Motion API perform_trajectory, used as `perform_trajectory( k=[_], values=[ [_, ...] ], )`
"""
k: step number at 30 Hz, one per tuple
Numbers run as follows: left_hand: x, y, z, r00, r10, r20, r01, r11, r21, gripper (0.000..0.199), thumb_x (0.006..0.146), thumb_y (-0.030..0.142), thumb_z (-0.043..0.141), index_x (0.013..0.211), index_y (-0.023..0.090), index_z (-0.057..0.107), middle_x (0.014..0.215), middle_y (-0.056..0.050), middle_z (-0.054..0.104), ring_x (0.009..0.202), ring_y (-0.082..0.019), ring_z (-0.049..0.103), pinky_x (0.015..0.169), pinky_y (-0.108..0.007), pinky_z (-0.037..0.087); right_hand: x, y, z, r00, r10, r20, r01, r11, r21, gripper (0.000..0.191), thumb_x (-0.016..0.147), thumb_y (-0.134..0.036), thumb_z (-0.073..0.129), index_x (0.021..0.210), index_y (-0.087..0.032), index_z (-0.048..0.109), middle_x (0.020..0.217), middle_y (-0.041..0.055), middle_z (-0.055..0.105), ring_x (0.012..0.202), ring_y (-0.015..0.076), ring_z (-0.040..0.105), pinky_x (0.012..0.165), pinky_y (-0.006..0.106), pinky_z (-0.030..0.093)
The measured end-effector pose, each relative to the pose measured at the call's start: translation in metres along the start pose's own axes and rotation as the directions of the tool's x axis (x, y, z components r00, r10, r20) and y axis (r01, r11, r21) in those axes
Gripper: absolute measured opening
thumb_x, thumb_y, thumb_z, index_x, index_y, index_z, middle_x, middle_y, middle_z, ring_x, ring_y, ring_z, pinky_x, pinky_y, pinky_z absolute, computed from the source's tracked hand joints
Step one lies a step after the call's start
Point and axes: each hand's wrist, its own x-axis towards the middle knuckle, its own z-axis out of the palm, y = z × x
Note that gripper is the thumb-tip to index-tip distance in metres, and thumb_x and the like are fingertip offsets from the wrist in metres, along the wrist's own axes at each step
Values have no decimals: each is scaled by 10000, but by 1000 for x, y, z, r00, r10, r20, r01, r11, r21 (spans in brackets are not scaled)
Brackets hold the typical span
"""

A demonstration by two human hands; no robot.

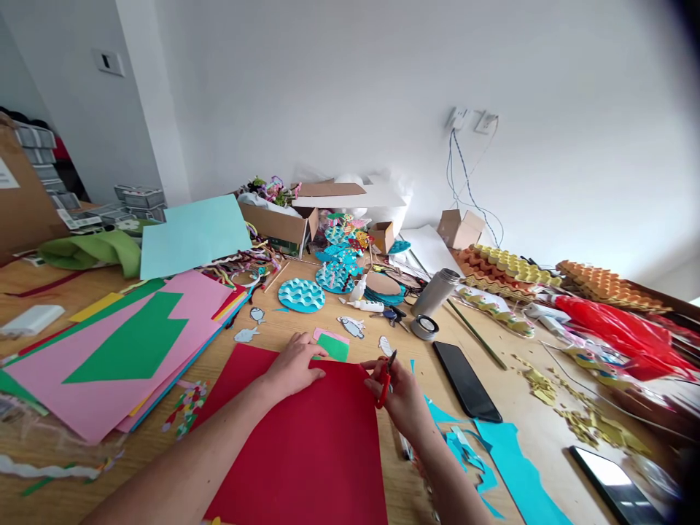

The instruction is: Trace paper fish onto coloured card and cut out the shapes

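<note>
A large red paper sheet (306,445) lies on the table right in front of me. My left hand (295,364) rests on its far edge with the fingers stretched out, the fingertips by a small green paper piece (333,347). A pink paper piece (340,334) shows behind the green one. My right hand (398,386) is closed around red-handled scissors (385,380), their blade tips pointing up and away. The thumb and fingertips of this hand also touch the far right corner of the red sheet.
Stacked coloured papers (205,292) lie left. Grey fish cutouts (351,327), a wavy blue disc (302,294), glue bottles (358,289) and a steel flask (436,292) stand or lie beyond. Right are a black phone (467,380), blue scraps (517,459) and egg cartons (607,284).
</note>
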Motion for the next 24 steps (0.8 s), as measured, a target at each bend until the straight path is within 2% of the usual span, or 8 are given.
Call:
perform_trajectory(
  k=[3,7,10,13,16,20,22,24],
  values=[
    [1,2,-3,999,15,-30,-15,1000,-12,262,764,231,687,1023,253,719,1105,-69,630,1134,-248,501,982,-359,388,-1,-5,-1,1000,10,8,-11,994,107,296,753,-371,688,723,-215,438,974,100,656,857,206,608,712,311,484],
    [4,0,-6,1000,-16,-11,16,998,-55,162,776,207,661,914,240,738,952,-40,700,1000,-232,578,889,-339,434,0,-8,-2,1000,27,16,-29,983,180,312,751,-404,699,739,-207,457,1008,107,649,861,207,608,704,310,490],
    [6,-3,-8,999,-39,20,41,993,-112,145,776,196,643,883,212,739,875,-27,719,838,-190,631,778,-281,464,1,-7,-9,999,0,-32,2,996,86,310,764,-428,684,738,-202,473,975,102,648,878,212,597,757,328,480],
    [7,-6,-8,999,-38,30,42,984,-175,149,774,206,631,877,190,738,863,-33,730,809,-178,642,750,-258,464,0,-10,-30,996,-41,-74,33,994,-105,300,787,-464,644,767,-196,510,879,74,633,820,200,579,766,332,465],
    [8,-9,-7,999,-27,33,34,971,-237,150,773,223,615,845,178,739,847,-43,737,808,-187,644,747,-264,464,-2,-25,-59,995,5,96,20,966,-259,305,842,-492,563,845,-186,555,791,36,597,735,171,545,683,291,455],
    [9,-14,-4,999,-1,43,15,950,-311,165,761,238,602,831,182,740,816,-37,741,777,-189,649,733,-270,471,1,-63,-85,890,188,415,38,877,-479,366,858,-531,518,774,-178,569,690,-3,544,621,126,447,565,246,379],
    [10,-16,-2,999,7,42,8,940,-340,178,760,251,596,837,177,739,822,-44,743,779,-192,653,736,-275,477,9,-80,-89,860,242,449,73,813,-577,429,835,-578,519,693,-175,557,630,-12,507,581,114,393,523,242,331],
    [10,-18,-2,999,10,37,5,931,-364,188,758,271,596,837,174,737,815,-48,743,776,-197,658,736,-281,484,19,-90,-88,869,246,428,94,769,-633,464,821,-610,515,666,-175,560,601,-14,488,564,112,374,513,244,311]
  ],
)
